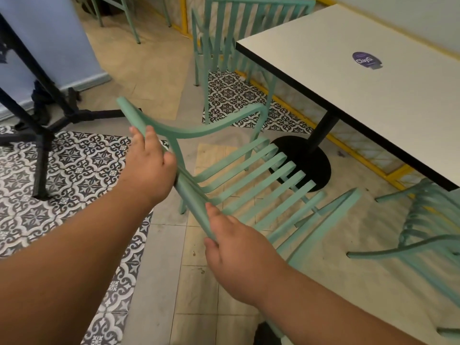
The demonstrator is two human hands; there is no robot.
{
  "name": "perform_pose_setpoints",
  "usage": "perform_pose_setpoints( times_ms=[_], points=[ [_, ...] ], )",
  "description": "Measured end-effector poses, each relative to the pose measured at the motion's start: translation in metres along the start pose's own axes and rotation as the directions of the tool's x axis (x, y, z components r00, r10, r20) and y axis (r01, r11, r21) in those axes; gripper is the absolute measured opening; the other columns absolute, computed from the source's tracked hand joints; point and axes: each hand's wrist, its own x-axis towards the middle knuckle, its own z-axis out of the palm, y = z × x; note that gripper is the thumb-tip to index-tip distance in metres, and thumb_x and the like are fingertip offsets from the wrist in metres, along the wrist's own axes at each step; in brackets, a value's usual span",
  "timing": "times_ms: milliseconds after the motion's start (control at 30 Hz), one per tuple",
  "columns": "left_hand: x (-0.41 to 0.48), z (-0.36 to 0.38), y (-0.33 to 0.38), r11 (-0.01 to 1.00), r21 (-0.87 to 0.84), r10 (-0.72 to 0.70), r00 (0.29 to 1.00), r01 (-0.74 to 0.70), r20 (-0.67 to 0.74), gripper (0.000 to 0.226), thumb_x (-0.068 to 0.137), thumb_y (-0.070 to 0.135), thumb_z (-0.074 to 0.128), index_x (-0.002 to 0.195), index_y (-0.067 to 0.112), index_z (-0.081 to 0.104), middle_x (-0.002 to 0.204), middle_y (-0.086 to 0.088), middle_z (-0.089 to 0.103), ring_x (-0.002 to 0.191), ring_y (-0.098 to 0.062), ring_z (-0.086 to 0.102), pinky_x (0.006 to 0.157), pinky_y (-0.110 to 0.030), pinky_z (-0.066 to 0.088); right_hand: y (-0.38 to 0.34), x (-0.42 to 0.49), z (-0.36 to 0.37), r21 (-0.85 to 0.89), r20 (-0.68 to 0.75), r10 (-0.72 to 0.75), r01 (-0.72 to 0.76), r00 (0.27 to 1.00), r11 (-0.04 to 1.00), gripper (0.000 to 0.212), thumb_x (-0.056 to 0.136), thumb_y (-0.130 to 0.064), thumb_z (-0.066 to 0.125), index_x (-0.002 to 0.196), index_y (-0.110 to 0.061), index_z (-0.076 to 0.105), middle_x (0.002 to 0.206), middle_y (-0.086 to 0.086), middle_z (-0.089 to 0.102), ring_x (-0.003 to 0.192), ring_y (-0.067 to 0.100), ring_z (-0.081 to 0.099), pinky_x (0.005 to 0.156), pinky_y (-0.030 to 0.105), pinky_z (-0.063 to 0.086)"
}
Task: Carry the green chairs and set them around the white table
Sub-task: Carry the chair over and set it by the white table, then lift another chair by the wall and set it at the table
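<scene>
Gripping the nearest green chair (193, 201) from behind with both hands. Wrapping the left hand (149, 168) round the spot where the curved armrest meets the back, fingers curled over the metal. Clamping the right hand (239, 252) on the top rail lower down, fingers and thumb closed round it. Held close in front of the body, just beside the near long edge of the white table (348, 78), with the seat front pointing up and to the right toward the black pedestal base (306, 155). Top rail running as a diagonal from upper left to lower right, slats stretching away from it crosswise toward the table. Leaning rather than level; feet too blurred to say whether touching the floor. Standing beyond the table's far end, a second green chair (258, 1) with upright back slats. Sitting by the table's near right corner, a third green chair (420, 230), blurred. Stuck on the tabletop, a round purple sticker (367, 60). Off to the left, black table legs (42, 155) on patterned tiles (82, 170).
</scene>
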Motion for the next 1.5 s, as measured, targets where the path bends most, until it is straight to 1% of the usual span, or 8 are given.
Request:
perform_pose_setpoints(
  times_ms=[200, 300, 400, 533, 733, 1133, 1300, 1500],
  points=[
    [-0.047, -0.044, -0.004, 0.988, 0.122, 0.089, 0.995, -0.092, 0.035, 0.064, 0.107, 0.043, 0.027, 0.163, 0.019, 0.008, 0.170, -0.004, 0.002, 0.156, -0.023, 0.001, 0.126, -0.041, 0.002, -0.007, -0.007, -0.015, 0.067, 0.068, 0.033, -0.037, 0.997, 0.997, 0.064, 0.107, -0.049, 0.033, 0.163, -0.027, 0.010, 0.163, -0.002, 0.032, 0.143, 0.016, 0.036, 0.117, 0.038, 0.035],
    [-0.070, -0.084, 0.005, 0.979, 0.148, 0.133, 0.990, -0.138, 0.044, 0.064, 0.107, 0.045, 0.028, 0.163, 0.023, 0.005, 0.170, 0.003, 0.000, 0.156, -0.015, -0.004, 0.120, -0.028, -0.005, -0.014, -0.013, -0.046, -0.021, -0.006, 0.018, -0.018, 1.000, 1.000, 0.066, 0.106, -0.054, 0.030, 0.163, -0.025, 0.013, 0.169, -0.001, 0.018, 0.155, 0.016, 0.014, 0.124, 0.034, 0.014],
    [-0.087, -0.119, 0.010, 0.966, 0.221, 0.126, 0.991, -0.133, 0.043, 0.071, 0.101, 0.054, 0.020, 0.163, 0.024, 0.004, 0.170, 0.001, -0.001, 0.156, -0.016, -0.007, 0.121, -0.029, -0.006, -0.030, -0.014, -0.093, -0.107, -0.079, 0.005, -0.013, 0.997, 0.994, 0.066, 0.106, -0.051, 0.030, 0.163, -0.025, 0.012, 0.171, 0.002, 0.009, 0.157, 0.018, 0.001, 0.125, 0.034, 0.002],
    [-0.097, -0.158, 0.021, 0.928, 0.339, 0.136, 0.987, -0.158, 0.088, 0.071, 0.104, 0.053, 0.027, 0.163, 0.022, 0.003, 0.170, -0.003, -0.002, 0.156, -0.023, -0.006, 0.126, -0.040, -0.001, -0.044, -0.008, -0.134, -0.243, -0.122, -0.058, 0.027, 0.991, 0.970, 0.067, 0.104, -0.052, 0.035, 0.161, -0.018, 0.022, 0.167, 0.012, 0.023, 0.156, 0.029, 0.010, 0.127, 0.041, 0.008],
    [-0.084, -0.192, -0.002, 0.902, 0.388, 0.175, 0.982, -0.187, 0.066, 0.076, 0.103, 0.051, 0.036, 0.163, 0.018, 0.003, 0.170, -0.007, 0.001, 0.156, -0.027, 0.000, 0.127, -0.042, 0.005, -0.071, 0.026, -0.152, -0.358, -0.115, -0.110, 0.063, 0.987, 0.932, 0.083, 0.091, -0.064, 0.030, 0.158, -0.015, 0.032, 0.162, 0.016, 0.033, 0.153, 0.036, 0.020, 0.126, 0.048, 0.015],
    [0.013, -0.314, -0.146, 0.837, 0.432, 0.265, 0.939, -0.337, 0.218, 0.077, 0.100, 0.060, 0.027, 0.162, 0.024, -0.002, 0.169, -0.002, 0.000, 0.156, -0.022, 0.000, 0.123, -0.038, 0.004, -0.182, 0.128, -0.115, -0.249, -0.199, 0.133, -0.181, 0.971, 0.952, 0.069, 0.102, -0.055, 0.041, 0.158, -0.015, 0.032, 0.159, 0.014, 0.040, 0.151, 0.036, 0.026, 0.124, 0.051, 0.017],
    [0.080, -0.340, -0.164, 0.811, 0.425, 0.303, 0.910, -0.402, 0.282, 0.088, 0.089, 0.070, 0.015, 0.162, 0.023, 0.002, 0.169, -0.001, 0.004, 0.156, -0.023, 0.004, 0.124, -0.038, 0.007, -0.196, 0.166, -0.124, -0.216, -0.213, 0.207, -0.253, 0.955, 0.943, 0.072, 0.101, -0.060, 0.037, 0.159, -0.018, 0.030, 0.159, 0.014, 0.041, 0.152, 0.034, 0.025, 0.125, 0.047, 0.018],
    [0.192, -0.341, -0.153, 0.798, 0.395, 0.353, 0.885, -0.455, 0.304, 0.079, 0.099, 0.059, 0.033, 0.162, 0.023, 0.001, 0.170, 0.001, 0.004, 0.156, -0.021, 0.004, 0.126, -0.041, 0.011, -0.171, 0.253, -0.146, -0.177, -0.238, 0.285, -0.330, 0.928, 0.927, 0.071, 0.101, -0.058, 0.038, 0.159, -0.017, 0.029, 0.159, 0.013, 0.041, 0.152, 0.033, 0.024, 0.123, 0.045, 0.016]
  ],
)
